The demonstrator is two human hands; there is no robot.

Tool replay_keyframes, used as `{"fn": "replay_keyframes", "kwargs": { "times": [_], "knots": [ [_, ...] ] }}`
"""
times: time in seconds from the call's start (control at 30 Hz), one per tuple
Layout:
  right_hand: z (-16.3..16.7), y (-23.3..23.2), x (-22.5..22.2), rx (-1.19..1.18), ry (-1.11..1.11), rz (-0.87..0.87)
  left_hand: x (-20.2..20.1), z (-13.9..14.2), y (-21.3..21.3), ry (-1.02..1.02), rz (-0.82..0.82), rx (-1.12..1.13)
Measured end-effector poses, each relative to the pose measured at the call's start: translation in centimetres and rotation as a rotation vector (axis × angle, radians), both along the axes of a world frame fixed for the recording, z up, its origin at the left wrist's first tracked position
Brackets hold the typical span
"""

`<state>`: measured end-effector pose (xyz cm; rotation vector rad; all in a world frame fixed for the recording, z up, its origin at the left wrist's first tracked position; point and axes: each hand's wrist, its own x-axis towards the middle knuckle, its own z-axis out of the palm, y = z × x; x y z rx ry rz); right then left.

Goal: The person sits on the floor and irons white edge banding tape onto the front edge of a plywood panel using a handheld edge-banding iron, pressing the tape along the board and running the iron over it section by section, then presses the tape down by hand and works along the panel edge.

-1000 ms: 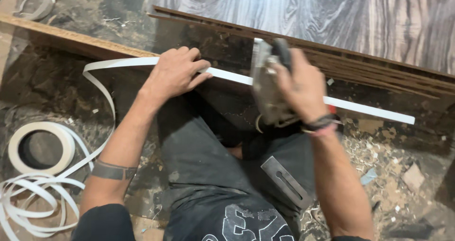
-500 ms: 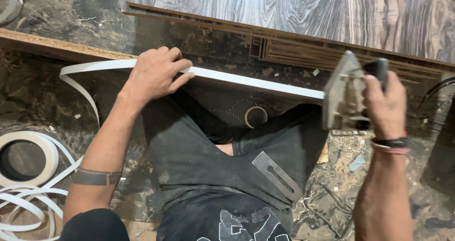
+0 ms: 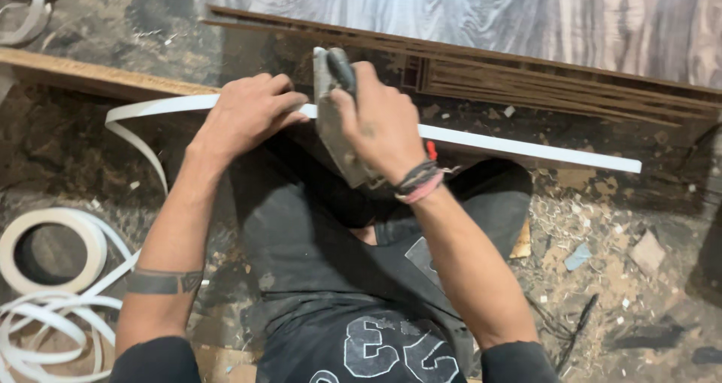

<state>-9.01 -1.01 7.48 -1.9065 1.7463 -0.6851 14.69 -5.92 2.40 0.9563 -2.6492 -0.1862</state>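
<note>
Swung back left from the far right, right hand (image 3: 380, 123) gripping grey trimmer (image 3: 335, 120) beside left hand (image 3: 244, 116), flat on white edge strip (image 3: 526, 148)

The left hand (image 3: 244, 116) is laid palm down, fingers extended toward the right hand (image 3: 376, 120), which is just beside it and clenched in a fist. Both forearms are stretched forward; a band is worn on each wrist.
</note>
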Motion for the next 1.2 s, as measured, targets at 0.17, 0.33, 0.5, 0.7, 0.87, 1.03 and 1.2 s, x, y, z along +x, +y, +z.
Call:
{"fn": "replay_keyframes", "kwargs": {
  "times": [0.17, 0.33, 0.5, 0.7, 0.87, 1.03, 1.2],
  "knots": [
    [0.2, 1.1, -4.5, 0.019, 0.024, -0.057, -0.6, 0.1, 0.0, -0.014, 0.007, -0.007],
    [-0.7, 4.9, -17.3, -0.107, -0.019, -0.187, -0.9, 0.1, 0.1, -0.024, 0.015, 0.006],
    [-1.4, 9.5, -32.4, -0.040, 0.042, -0.445, -1.4, 0.0, 0.4, -0.039, 0.045, 0.019],
    [-0.7, 13.2, -42.3, 0.075, 0.096, -0.633, -1.8, -0.2, 0.8, -0.135, 0.074, -0.006],
    [0.0, 13.2, -42.0, 0.117, 0.039, -0.645, -1.7, -0.6, 0.8, -0.162, 0.073, -0.013],
    [0.4, 10.7, -34.7, 0.065, 0.083, -0.445, -1.6, -0.7, 0.5, -0.162, 0.052, -0.019],
    [0.2, 6.7, -22.0, 0.030, 0.058, -0.228, -1.2, -0.4, 0.6, -0.093, 0.034, -0.015]
  ]
}}
